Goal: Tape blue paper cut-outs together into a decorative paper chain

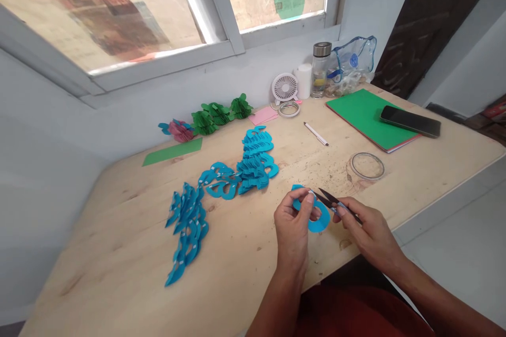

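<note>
My left hand [293, 221] pinches a blue paper cutout [321, 218] with a hole in its middle, held up over the table's near edge. A small white piece shows by my left thumb. In my right hand [366, 226] is a pair of scissors [329, 199], their dark blades parted and pointing at the cutout near my left fingertips. Whether the blades touch the paper I cannot tell. To the left lies a chain of blue cutouts [188, 237] dotted with white bits. Farther back sits a stack of folded blue cutouts [253, 171].
A tape roll [367, 166], a pen [316, 134], green sheets [363, 116] and a phone [410, 121] lie to the right. Along the wall stand green paper flowers [217, 114], a small fan [285, 87] and a glass bottle [319, 71]. A green strip [172, 152] lies at back left.
</note>
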{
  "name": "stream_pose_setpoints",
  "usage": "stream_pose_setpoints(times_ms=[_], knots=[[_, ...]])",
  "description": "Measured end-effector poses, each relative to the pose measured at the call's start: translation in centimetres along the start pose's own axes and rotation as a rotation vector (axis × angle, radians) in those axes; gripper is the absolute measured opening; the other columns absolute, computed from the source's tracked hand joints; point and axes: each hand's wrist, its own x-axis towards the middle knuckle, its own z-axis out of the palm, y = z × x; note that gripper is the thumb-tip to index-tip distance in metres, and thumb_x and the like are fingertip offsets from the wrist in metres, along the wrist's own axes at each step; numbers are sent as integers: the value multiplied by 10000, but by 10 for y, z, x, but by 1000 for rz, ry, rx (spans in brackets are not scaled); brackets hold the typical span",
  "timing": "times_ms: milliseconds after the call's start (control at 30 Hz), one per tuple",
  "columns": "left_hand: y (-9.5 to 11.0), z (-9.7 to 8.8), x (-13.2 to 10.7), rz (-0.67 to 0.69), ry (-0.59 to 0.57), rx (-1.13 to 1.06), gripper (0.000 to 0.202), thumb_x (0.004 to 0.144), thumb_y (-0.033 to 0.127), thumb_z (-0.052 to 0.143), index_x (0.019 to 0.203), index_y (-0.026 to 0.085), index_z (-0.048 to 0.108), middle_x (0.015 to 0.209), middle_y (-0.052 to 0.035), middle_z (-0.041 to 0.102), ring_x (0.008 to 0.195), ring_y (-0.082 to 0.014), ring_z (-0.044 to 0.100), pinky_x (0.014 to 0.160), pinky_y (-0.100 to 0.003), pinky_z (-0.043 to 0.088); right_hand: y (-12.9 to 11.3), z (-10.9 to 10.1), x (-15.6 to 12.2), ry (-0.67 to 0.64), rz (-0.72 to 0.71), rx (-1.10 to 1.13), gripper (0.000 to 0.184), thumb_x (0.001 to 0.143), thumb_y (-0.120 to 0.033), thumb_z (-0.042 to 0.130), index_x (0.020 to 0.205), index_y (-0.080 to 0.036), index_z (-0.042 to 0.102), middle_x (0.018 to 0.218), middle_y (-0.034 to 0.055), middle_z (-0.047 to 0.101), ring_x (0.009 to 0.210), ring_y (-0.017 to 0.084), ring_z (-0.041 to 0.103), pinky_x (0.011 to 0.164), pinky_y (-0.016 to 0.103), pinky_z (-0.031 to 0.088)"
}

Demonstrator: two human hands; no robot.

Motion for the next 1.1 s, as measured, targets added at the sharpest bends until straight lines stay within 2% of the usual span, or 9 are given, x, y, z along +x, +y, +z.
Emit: stream_pose_setpoints(times_ms=[167, 367, 533, 633, 733, 833, 900, 967, 1100], knots=[[-5, 4, 1, -6, 0, 10, 256, 699, 406, 713, 715, 161, 639, 486, 29, 566, 475, -105, 516, 530, -225, 422, 1, 0, -1, 3, -7, 30, 280, 944, -360, 380, 813, -215, 580, 677, 0, 624, 612, 149, 584, 565, 223, 441], [-8, 8, -2, 17, -8, -12, 244, 730, 391, 689, 678, 163, 620, 511, 30, 567, 494, -98, 502, 549, -222, 417, 4, 1, -2, -23, 38, 124, 305, 947, -380, 384, 791, -206, 579, 698, 2, 620, 639, 147, 570, 578, 226, 430], [-9, 11, -3, -27, -37, -51, 260, 729, 399, 690, 670, 163, 599, 505, 30, 558, 486, -96, 492, 528, -219, 410, 12, -1, -1, -43, 79, 230, 319, 936, -408, 411, 780, -195, 589, 683, 1, 598, 631, 144, 552, 578, 232, 434], [-10, 13, -2, -46, -25, -51, 259, 724, 388, 698, 657, 158, 601, 525, 22, 570, 490, -92, 495, 535, -220, 409, 20, -6, 3, 4, 115, 258, 313, 917, -430, 442, 792, -192, 603, 671, 5, 591, 606, 143, 534, 561, 238, 434], [-11, 12, -1, -51, 5, -59, 252, 711, 377, 712, 659, 151, 614, 616, -8, 629, 494, -87, 503, 541, -231, 413, 34, -17, 8, 140, 160, 239, 320, 896, -453, 458, 829, -188, 623, 673, 18, 606, 586, 151, 534, 540, 248, 438], [-11, 10, -3, -52, -1, -54, 240, 715, 367, 712, 672, 144, 633, 669, -31, 658, 502, -90, 510, 551, -244, 418, 56, -32, 15, 327, 208, 43, 323, 874, -454, 465, 875, -189, 648, 702, 32, 647, 572, 161, 547, 547, 264, 437], [-10, 9, -5, -59, -14, -40, 234, 721, 368, 706, 689, 144, 645, 670, -32, 661, 505, -95, 514, 558, -250, 419, 72, -44, 21, 419, 241, -188, 313, 861, -429, 467, 916, -190, 662, 707, 43, 666, 557, 174, 554, 540, 279, 417], [-8, 8, -8, -65, -22, -15, 225, 726, 363, 702, 700, 145, 654, 636, -22, 649, 509, -99, 516, 573, -254, 420, 88, -54, 27, 505, 224, -434, 309, 859, -378, 450, 960, -184, 668, 791, 77, 697, 649, 216, 605, 578, 303, 418], [-3, 7, -15, -57, -38, 9, 202, 755, 338, 689, 711, 142, 666, 602, -6, 632, 535, -97, 520, 618, -250, 419, 111, -66, 37, 456, 139, -774, 307, 876, -320, 413, 969, -170, 664, 964, 119, 702, 785, 273, 629, 621, 350, 416]])
